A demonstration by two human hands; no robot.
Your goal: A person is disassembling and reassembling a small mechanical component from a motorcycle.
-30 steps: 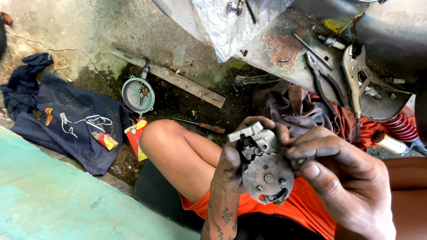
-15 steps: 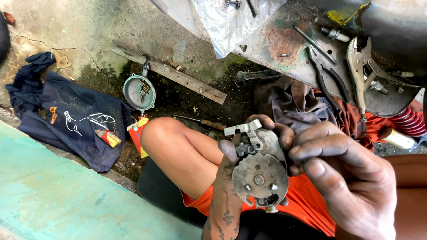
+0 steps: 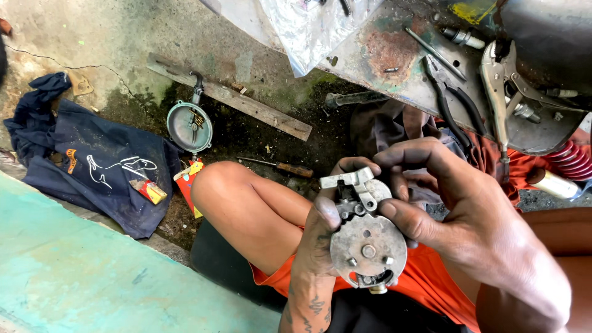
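— What lies at the far left of the scene?

— A dark blue cloth [image 3: 92, 166] spread on the cracked concrete floor, a small red-and-yellow packet [image 3: 148, 191] on its right edge. Right of it, a round metal cover [image 3: 189, 126] rests against a weathered wooden plank [image 3: 237, 98], and a screwdriver [image 3: 277, 166] lies on the ground just beyond a bare knee.

— And in the middle?

— The left hand [image 3: 320, 237] is closed around a worn grey metal part [image 3: 365, 237], thumb pressed to its left edge, holding it near, above the orange shorts [image 3: 425, 283]. The part has a round, disc-like body with a blocky fitting on top.

— The other hand?

— The right hand [image 3: 468, 216] grips the same part from the right, thumb on the disc's upper edge, fingers curled over the fitting.

— Farther right?

— A rusted metal surface [image 3: 394, 55] carries dark-handled pliers [image 3: 453, 102] and silver locking pliers [image 3: 498, 92]; a red coil spring [image 3: 570, 161] shows at the right edge.
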